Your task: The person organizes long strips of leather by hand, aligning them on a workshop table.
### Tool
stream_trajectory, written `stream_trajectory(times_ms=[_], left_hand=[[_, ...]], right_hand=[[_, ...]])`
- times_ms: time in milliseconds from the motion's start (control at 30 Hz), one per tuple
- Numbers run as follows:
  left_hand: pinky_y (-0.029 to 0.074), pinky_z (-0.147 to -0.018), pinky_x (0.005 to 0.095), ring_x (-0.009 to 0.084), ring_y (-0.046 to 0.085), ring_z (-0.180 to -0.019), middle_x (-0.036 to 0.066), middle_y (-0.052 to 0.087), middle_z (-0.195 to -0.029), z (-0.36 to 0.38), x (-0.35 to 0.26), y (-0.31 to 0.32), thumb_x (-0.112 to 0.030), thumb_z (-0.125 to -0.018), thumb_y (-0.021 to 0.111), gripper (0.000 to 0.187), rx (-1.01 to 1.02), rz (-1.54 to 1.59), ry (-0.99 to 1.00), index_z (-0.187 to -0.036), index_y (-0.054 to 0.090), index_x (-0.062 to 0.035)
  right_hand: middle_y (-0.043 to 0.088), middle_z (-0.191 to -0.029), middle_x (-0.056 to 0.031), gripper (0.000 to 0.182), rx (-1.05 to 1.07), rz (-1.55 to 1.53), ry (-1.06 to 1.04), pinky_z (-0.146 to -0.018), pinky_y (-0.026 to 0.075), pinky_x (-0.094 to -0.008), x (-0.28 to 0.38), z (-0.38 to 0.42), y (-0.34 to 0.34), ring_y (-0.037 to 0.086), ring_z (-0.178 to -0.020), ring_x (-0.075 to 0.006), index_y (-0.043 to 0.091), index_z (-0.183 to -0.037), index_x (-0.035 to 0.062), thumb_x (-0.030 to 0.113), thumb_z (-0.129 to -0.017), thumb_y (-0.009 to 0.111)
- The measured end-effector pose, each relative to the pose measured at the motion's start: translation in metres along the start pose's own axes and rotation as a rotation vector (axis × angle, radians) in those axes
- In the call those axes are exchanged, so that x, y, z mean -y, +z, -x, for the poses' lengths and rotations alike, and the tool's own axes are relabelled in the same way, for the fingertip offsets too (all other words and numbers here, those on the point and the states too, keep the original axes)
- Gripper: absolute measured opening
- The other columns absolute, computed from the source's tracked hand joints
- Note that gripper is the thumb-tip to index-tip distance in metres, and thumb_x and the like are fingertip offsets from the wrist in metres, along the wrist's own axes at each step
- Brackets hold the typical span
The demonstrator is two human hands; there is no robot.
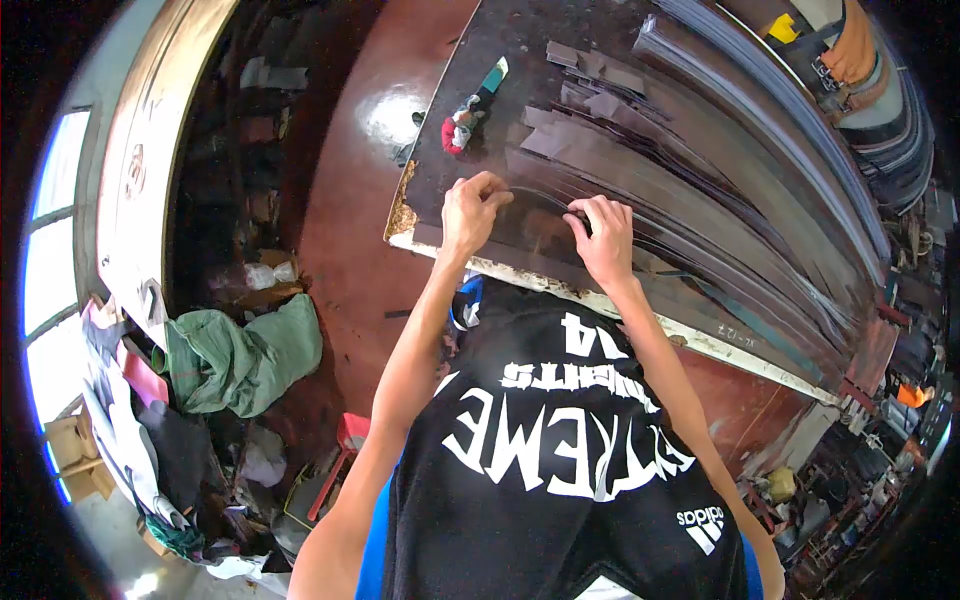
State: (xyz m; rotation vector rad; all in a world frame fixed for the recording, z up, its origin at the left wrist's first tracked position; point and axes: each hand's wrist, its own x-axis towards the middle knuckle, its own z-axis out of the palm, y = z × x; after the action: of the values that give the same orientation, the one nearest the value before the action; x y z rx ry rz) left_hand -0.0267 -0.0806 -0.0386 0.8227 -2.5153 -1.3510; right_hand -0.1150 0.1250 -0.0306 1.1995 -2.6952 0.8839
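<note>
My left hand [474, 212] is pinched closed over the near left part of the dark worktable [427, 185]. To its right, my right hand [604, 238] is also closed, thumb against fingers. A thin dark strip [540, 192] runs in a slight curve between the two hands, its ends at my fingertips; its material is hard to tell against the dark tabletop. Beyond my left hand lies a tool with a teal, flat end and a cloth-wrapped handle [462, 126]. Right of the hands, long dark strips and sheets [640, 165] lie in overlapping layers.
A tall stack of long grey strips [760, 110] lines the table's far side. Belts or straps [870, 110] hang at the upper right. The table's pale, chipped edge [560, 283] runs before my body. A green sack [240, 355] sits on the left, near a red stool [345, 440].
</note>
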Motion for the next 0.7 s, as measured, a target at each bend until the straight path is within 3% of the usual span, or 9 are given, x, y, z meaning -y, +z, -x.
stream_trajectory(times_ms=[267,367,433,700], left_hand=[[0.049,-0.073,0.0375,0.0267,0.064,-0.078,0.012,0.068,-0.08,-0.002,-0.016,0.02,-0.016,-0.076,0.077,0.017,-0.032,-0.048,-0.059,-0.089,0.072,-0.0053],[0.048,-0.072,0.0396,0.0278,0.059,-0.079,0.008,0.064,-0.074,-0.003,-0.008,0.031,-0.016,-0.074,0.075,0.015,-0.123,-0.087,0.065,-0.086,0.07,-0.0079],[0.048,-0.075,0.0373,0.027,0.06,-0.079,0.009,0.068,-0.081,-0.004,-0.013,0.03,-0.017,-0.075,0.077,0.017,-0.127,-0.116,0.004,-0.088,0.072,-0.0066],[0.049,-0.076,0.0387,0.0284,0.062,-0.082,0.01,0.069,-0.079,-0.007,-0.017,0.029,-0.02,-0.075,0.077,0.021,-0.108,-0.109,-0.065,-0.091,0.073,-0.0073]], right_hand=[[0.062,-0.085,-0.0019,0.02,-0.043,0.018,0.041,-0.078,0.04,-0.0364,-0.013,0.01,-0.004,0.06,-0.08,-0.0232,0.065,-0.094,0.0126,0.017,-0.078,0.077],[0.062,-0.084,-0.0015,0.02,-0.045,0.022,0.036,-0.078,0.04,-0.036,-0.014,0.01,-0.005,0.06,-0.08,-0.023,0.066,-0.093,0.0129,0.017,-0.077,0.077],[0.062,-0.083,-0.0013,0.019,-0.059,0.013,0.036,-0.078,0.04,-0.0359,-0.013,0.01,-0.006,0.06,-0.079,-0.023,0.066,-0.093,0.0129,0.016,-0.077,0.077],[0.061,-0.081,-0.0008,0.018,-0.07,-0.001,0.048,-0.077,0.04,-0.0354,-0.013,0.008,-0.008,0.06,-0.078,-0.0228,0.068,-0.092,0.0132,0.016,-0.077,0.078]])
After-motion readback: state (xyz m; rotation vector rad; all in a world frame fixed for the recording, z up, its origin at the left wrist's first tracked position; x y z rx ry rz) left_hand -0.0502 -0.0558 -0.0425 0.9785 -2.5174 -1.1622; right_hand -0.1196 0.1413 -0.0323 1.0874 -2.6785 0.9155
